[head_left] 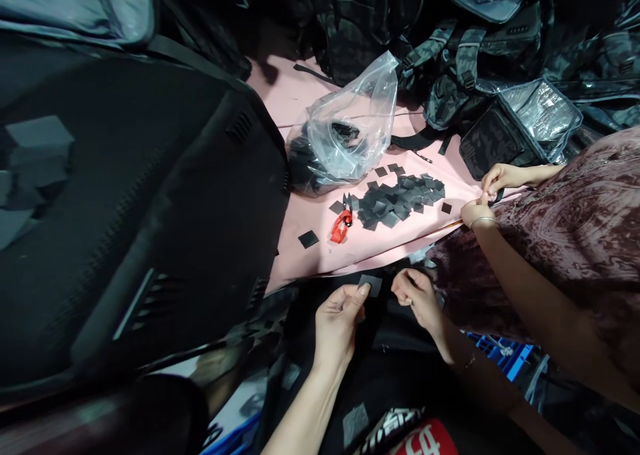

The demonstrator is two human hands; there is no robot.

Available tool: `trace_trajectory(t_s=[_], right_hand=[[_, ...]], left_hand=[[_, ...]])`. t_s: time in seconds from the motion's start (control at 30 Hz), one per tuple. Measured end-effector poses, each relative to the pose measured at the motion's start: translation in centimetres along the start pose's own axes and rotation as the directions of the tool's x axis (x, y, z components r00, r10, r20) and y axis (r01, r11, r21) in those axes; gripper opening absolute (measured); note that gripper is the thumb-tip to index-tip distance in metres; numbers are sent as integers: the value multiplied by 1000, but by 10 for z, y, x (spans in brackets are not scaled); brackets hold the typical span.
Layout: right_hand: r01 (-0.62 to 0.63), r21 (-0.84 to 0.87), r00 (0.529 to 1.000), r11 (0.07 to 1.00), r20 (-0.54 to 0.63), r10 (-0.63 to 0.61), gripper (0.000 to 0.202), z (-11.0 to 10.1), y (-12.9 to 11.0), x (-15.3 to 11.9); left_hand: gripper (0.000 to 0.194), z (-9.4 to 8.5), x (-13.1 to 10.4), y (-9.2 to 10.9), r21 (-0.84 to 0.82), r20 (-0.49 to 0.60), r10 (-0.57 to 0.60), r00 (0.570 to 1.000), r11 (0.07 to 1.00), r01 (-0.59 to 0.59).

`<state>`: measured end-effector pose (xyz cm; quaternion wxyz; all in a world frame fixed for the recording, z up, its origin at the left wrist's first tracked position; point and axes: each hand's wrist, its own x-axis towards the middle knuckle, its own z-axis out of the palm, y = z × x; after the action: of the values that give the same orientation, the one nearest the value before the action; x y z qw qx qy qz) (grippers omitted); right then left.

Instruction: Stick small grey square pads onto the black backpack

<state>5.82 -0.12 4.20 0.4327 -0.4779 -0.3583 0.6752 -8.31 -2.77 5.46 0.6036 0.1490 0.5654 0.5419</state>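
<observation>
My left hand [341, 311] pinches a small dark grey square [371, 285] between thumb and fingertips, over my lap. Just to its right, my right hand [416, 293] is closed, fingers curled together; whatever it may grip is too small to make out. Beyond both hands, on the pink table cover [295, 268], lies a pile of dark squares [395, 200]. Red-handled snips [341, 227] rest at the pile's left, and a loose black square [309, 239] lies nearer the front edge.
A large black bag panel [165, 195] fills the left. Behind the pile stands a clear plastic bag [350, 135] with dark pieces inside. Camouflage bags [495, 135] sit at the back right. Another person's hands [483, 205] are at the table's right edge.
</observation>
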Motion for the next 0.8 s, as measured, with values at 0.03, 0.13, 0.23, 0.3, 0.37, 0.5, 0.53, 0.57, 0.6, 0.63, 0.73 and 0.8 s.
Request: trace_trajectory(t_s=[0.03, 0.13, 0.23, 0.3, 0.37, 0.5, 0.53, 0.57, 0.6, 0.63, 0.73, 0.8], right_hand=[[27, -67, 1000, 997, 14, -26, 27, 4, -2, 0], [96, -207, 995, 974, 59, -85, 21, 14, -5, 3], [100, -198, 992, 975, 91, -83, 19, 19, -4, 6], [51, -155, 993, 987, 115, -33, 20, 20, -1, 7], [-14, -105, 992, 994, 127, 27, 21, 20, 1, 6], [-58, 63, 996, 996, 71, 54, 23, 18, 1, 8], [-53, 126, 998, 991, 44, 48, 24, 16, 0, 10], [-41, 187, 999, 982, 13, 39, 25, 14, -2, 11], [-23, 233, 1000, 972, -15, 27, 26, 12, -3, 13], [-2, 253, 999, 967, -38, 12, 27, 10, -4, 14], [13, 133, 1000, 991, -5, -12, 26, 7, -4, 12], [-9, -23, 996, 1000, 85, 11, 25, 10, 0, 8]], left_hand=[[34, 1, -1, -1, 2, 6, 13, 1000, 1000, -13], [43, 3, -4, -3, -1, 13, 42, 999, 999, -42], [48, 4, -6, -6, -39, 25, 21, 999, 999, -20], [47, 4, -6, -8, -67, 59, -5, 998, 998, 8], [48, 3, -6, -8, -78, 94, -17, 995, 997, 24], [46, 2, -5, -3, -84, 68, -2, 998, 996, 8], [44, 1, -4, -1, -95, 38, 12, 999, 995, -8], [43, 0, -2, 1, -108, 8, 27, 1000, 994, -26], [41, -2, -1, 3, -121, -14, 37, 999, 992, -39], [38, -3, 1, 4, -131, -25, 44, 999, 990, -47], [31, -6, 4, 2, -117, -12, 66, 998, 991, -67], [29, -6, 6, -4, -71, -12, 109, 994, 991, -110]])
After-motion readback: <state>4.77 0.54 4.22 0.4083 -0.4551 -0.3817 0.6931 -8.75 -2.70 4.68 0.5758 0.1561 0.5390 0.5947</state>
